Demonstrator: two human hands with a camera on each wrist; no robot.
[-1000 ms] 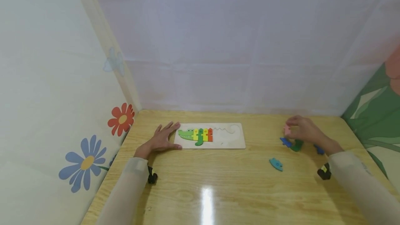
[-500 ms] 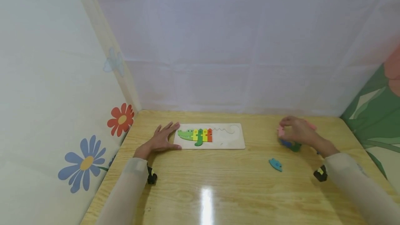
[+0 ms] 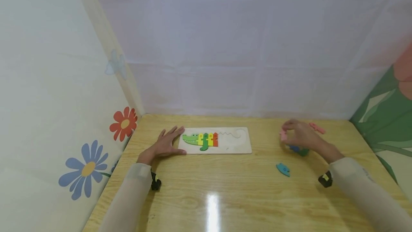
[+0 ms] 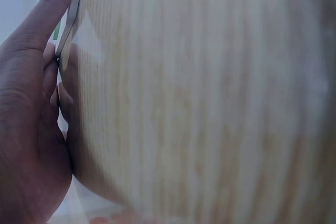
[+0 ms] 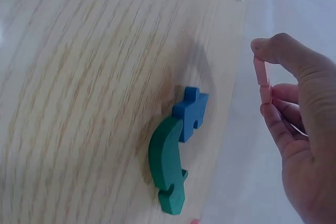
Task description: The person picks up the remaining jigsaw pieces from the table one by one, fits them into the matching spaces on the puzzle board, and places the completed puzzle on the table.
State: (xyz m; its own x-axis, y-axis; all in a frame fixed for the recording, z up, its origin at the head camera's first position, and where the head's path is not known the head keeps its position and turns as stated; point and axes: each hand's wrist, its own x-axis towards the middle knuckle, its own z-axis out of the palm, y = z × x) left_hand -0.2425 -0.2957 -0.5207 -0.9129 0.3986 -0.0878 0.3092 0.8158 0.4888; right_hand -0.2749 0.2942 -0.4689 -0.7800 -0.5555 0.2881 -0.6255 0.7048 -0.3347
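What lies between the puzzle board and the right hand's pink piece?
The head view shows only bare tabletop between the puzzle board and the pink piece pinched in the right hand.

Bare tabletop [image 3: 265, 140] between puzzle board [image 3: 234, 144] and right hand [image 3: 302, 135], turquoise piece [image 3: 283, 169] at its near right, backdrop [image 3: 206, 46] behind

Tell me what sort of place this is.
Probably a play or filming corner: a wood-grain table with a wooden crocodile puzzle on it, and a flower-printed panel along its left side.
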